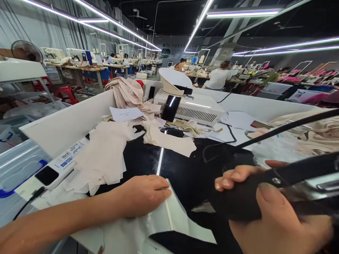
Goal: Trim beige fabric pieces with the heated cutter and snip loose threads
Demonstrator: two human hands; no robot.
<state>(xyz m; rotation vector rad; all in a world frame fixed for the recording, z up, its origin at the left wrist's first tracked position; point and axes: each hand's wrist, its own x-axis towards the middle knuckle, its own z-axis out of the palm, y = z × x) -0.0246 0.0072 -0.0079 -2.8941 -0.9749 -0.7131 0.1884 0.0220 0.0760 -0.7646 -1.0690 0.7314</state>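
Note:
My left hand [144, 195] lies palm down with fingers pressed together at the top end of a pale, thin sheet-like piece [169, 215]. A narrow light strip runs along that piece, and its curved lower edge reaches right over the glossy black work surface [137, 158]. In my right hand [275, 218] is a corded tool [246, 197] with a black rounded end and shiny metal parts; it is blurred and cut off by the frame, so its kind is unclear. My fingers and thumb wrap round its black part. The tool is apart from the pale piece, to its right.
Stacks of cut cream pieces [103, 151] lie left, with more curved ones [166, 137] ahead. A phone [171, 107] leans on a white vented box [201, 109] topped by a white cap [174, 79]. A black cable [286, 128] crosses the right side. Low white walls [76, 121] border the table.

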